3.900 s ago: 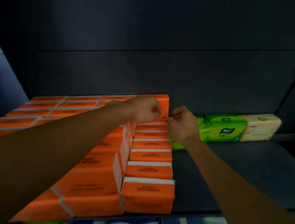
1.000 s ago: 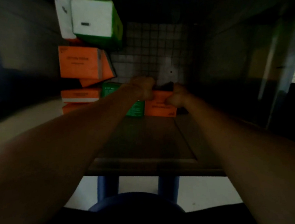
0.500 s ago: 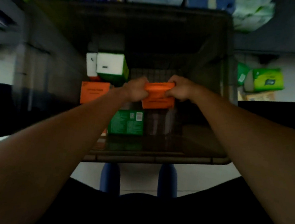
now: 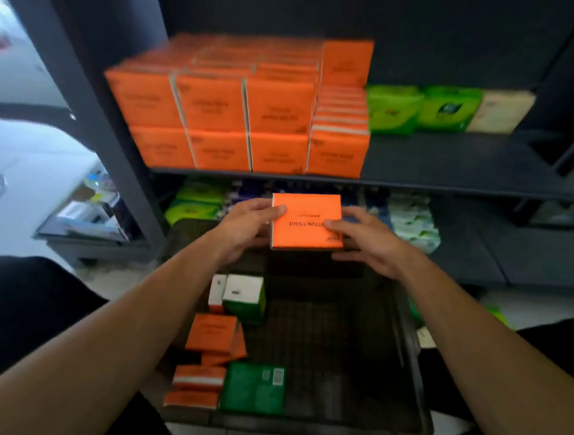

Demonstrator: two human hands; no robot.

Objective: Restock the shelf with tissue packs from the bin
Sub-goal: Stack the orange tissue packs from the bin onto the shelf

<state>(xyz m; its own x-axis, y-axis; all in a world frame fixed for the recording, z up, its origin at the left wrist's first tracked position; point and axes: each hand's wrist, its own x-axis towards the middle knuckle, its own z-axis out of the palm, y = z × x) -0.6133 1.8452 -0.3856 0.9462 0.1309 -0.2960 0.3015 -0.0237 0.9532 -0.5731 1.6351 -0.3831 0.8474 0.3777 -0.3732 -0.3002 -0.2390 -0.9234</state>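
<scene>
orange tissue pack (image 4: 305, 223) held in the air between both hands, above the bin (image 4: 417, 382).

left hand (image 4: 243, 226) grips its left edge, right hand (image 4: 368, 239) its right; stacked orange packs (image 4: 239, 110) fill the shelf (image 4: 454, 168) beyond, green packs (image 4: 421, 107) beside them.

Two hands (image 4: 243, 229) (image 4: 374, 246), one held pack (image 4: 305, 224)
</scene>
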